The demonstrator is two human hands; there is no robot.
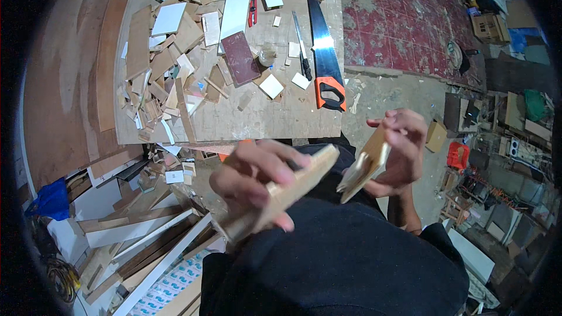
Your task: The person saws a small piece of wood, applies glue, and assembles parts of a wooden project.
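Toward six o'clock, just below the centre, a pale, long, straight-sided wooden strip (pixel 304 185) is pinched between fingers and thumb by the left grip (pixel 250 174), slanted toward two o'clock and partly covered. Between three and four o'clock, a shorter wooden piece (pixel 373 162) with a jagged, layered edge is clasped by the right grip (pixel 408 151). On the tabletop (pixel 287 122), a handsaw (pixel 324 40) is seen at one o'clock, a dark red board (pixel 240 58) at eleven; space around ten is crowded by heaped offcuts (pixel 188 32).
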